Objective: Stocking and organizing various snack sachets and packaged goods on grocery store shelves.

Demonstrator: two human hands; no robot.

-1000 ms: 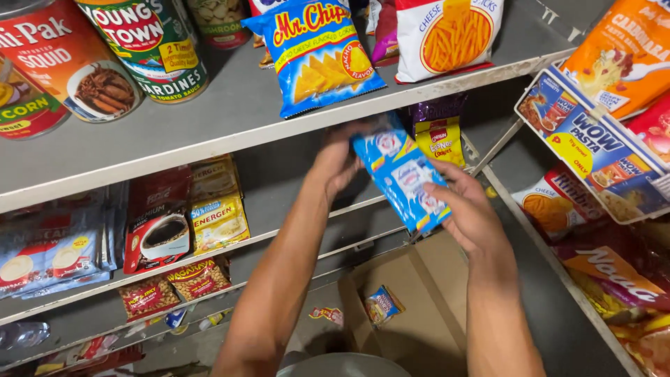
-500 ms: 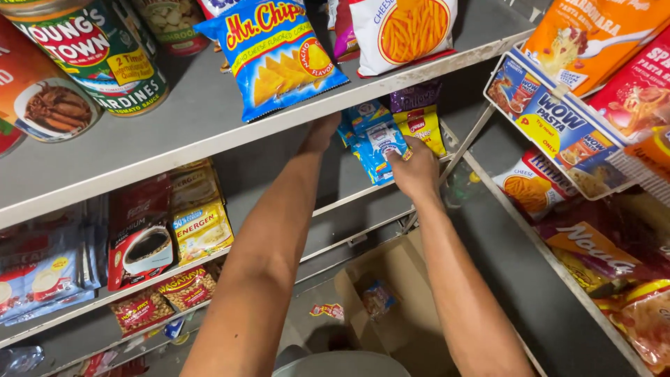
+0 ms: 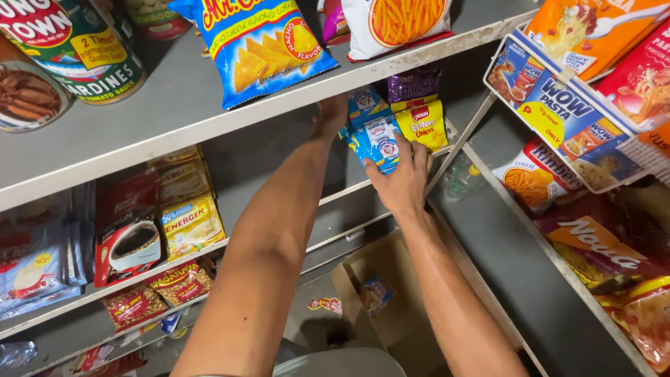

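Observation:
Both my arms reach under the grey top shelf point(image 3: 209, 119) toward the back of the middle shelf. My right hand point(image 3: 401, 183) grips a stack of blue and white sachet packs point(image 3: 377, 139) from below. My left hand point(image 3: 332, 113) is partly hidden under the top shelf's edge and touches the upper end of the same packs. Just right of the packs stand a yellow cookie pack point(image 3: 423, 124) and a purple snack pack point(image 3: 413, 84).
A blue corn chip bag point(image 3: 262, 45), a white snack bag point(image 3: 398, 24) and large cans point(image 3: 77, 52) sit on the top shelf. Drink sachets point(image 3: 188, 223) hang at left. Pasta packs point(image 3: 565, 105) and snack bags fill the right rack. An open cardboard box point(image 3: 391, 307) lies below.
Both hands have carried the blue sachet packs away from me and up, into the middle shelf beside the yellow cookie pack. The view has tilted slightly downward.

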